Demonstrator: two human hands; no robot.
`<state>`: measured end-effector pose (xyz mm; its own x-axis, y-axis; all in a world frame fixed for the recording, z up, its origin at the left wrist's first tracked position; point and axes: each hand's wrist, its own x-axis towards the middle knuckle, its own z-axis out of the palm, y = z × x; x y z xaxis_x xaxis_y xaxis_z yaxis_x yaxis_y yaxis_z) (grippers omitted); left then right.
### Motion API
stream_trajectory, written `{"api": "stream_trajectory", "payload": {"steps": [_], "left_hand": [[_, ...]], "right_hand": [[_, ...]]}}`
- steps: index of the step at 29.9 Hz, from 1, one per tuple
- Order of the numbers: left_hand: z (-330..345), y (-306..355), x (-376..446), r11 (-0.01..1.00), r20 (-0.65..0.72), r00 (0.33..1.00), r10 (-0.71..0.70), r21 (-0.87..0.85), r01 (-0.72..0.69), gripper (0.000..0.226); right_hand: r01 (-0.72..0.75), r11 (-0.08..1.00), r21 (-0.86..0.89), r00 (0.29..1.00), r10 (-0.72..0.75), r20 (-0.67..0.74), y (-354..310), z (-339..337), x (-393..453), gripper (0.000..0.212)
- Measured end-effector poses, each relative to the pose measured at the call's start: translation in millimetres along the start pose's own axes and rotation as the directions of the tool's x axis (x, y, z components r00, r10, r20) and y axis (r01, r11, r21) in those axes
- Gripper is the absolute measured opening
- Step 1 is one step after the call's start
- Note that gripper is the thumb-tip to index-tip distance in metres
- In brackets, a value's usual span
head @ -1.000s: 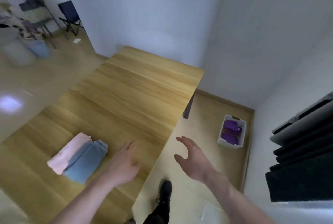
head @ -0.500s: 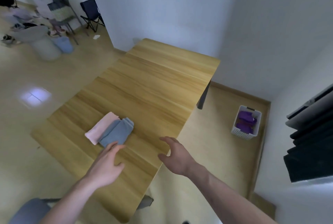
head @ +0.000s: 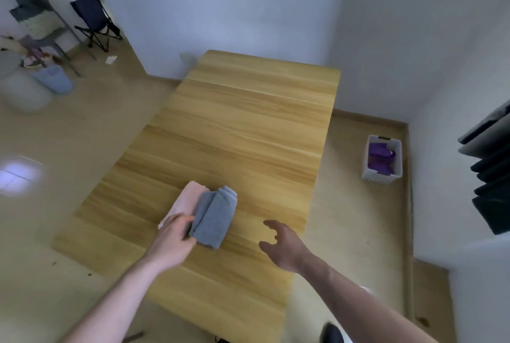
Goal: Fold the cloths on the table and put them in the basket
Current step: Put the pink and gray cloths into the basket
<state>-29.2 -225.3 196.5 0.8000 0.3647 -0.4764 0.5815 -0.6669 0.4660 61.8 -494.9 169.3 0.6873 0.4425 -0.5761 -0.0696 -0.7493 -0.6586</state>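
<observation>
Reaching further in than half a second ago, the left hand [head: 172,243] has arrived at the folded cloths, and its fingers [head: 184,220] now touch the near end of the pink cloth [head: 184,199] and the left side of the blue cloth [head: 216,214]; whether they are pinching fabric or only resting on it cannot be told. Both cloths lie folded side by side, touching, on the near half of the wooden bench [head: 248,127], closer to its left edge than its right. Over on the other side, the right hand [head: 284,246] hovers above the bench near its right edge, fingers spread and curled, holding nothing, well apart from the blue cloth. Plenty of bare wood stretches away beyond the cloths to the far edge, which sits close to the wall. Down on the floor to the right of the bench stands the white basket [head: 382,174], near the corner of the room, with purple cloths [head: 380,159] already inside. Open floor lies between bench edge and basket.
</observation>
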Motion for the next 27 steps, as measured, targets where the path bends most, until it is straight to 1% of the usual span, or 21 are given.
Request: {"api": "stream_trajectory", "payload": {"steps": [3, 8, 10, 13, 14, 16, 18, 19, 22, 25, 27], "left_hand": [[-4, -17, 37, 0.998, 0.017, 0.998, -0.062, -0.006, 0.062, 0.055], [-31, -66, 108, 0.988, 0.093, 0.985, -0.146, -0.043, 0.15, 0.057], [-30, -73, 122, 0.982, 0.089, 0.98, -0.18, -0.046, 0.185, 0.062], [-28, -85, 147, 0.973, 0.116, 0.968, -0.222, -0.04, 0.228, 0.068], [-25, -88, 155, 0.97, 0.13, 0.964, -0.233, -0.037, 0.24, 0.068], [-20, -93, 167, 0.967, 0.172, 0.955, -0.242, -0.038, 0.252, 0.066], [-13, -98, 175, 0.962, 0.211, 0.945, -0.249, -0.06, 0.266, 0.064], [-10, -96, 173, 0.959, 0.219, 0.942, -0.254, -0.07, 0.275, 0.063], [-6, -106, 181, 0.951, 0.243, 0.93, -0.276, -0.069, 0.3, 0.067], [-2, -112, 185, 0.938, 0.289, 0.912, -0.292, -0.1, 0.332, 0.07], [0, -114, 186, 0.932, 0.322, 0.901, -0.293, -0.116, 0.344, 0.062]], "right_hand": [[-0.098, 0.989, 0.107, 0.995, 0.1, -0.006, -4, 20, 15, 0.068], [-0.241, 0.94, 0.243, 0.966, 0.257, -0.037, -54, 69, 70, 0.077], [-0.271, 0.924, 0.272, 0.956, 0.291, -0.037, -65, 76, 81, 0.078], [-0.288, 0.905, 0.314, 0.947, 0.318, -0.048, -79, 94, 107, 0.066], [-0.297, 0.895, 0.334, 0.942, 0.332, -0.052, -82, 100, 115, 0.067], [-0.342, 0.86, 0.378, 0.919, 0.39, -0.054, -84, 111, 134, 0.077], [-0.37, 0.835, 0.406, 0.9, 0.431, -0.065, -85, 119, 146, 0.086], [-0.374, 0.839, 0.395, 0.895, 0.438, -0.084, -85, 117, 147, 0.088], [-0.408, 0.834, 0.371, 0.873, 0.475, -0.11, -84, 130, 161, 0.091], [-0.457, 0.81, 0.368, 0.857, 0.512, -0.062, -83, 137, 172, 0.092], [-0.477, 0.778, 0.408, 0.848, 0.53, -0.019, -81, 138, 177, 0.093]]}}
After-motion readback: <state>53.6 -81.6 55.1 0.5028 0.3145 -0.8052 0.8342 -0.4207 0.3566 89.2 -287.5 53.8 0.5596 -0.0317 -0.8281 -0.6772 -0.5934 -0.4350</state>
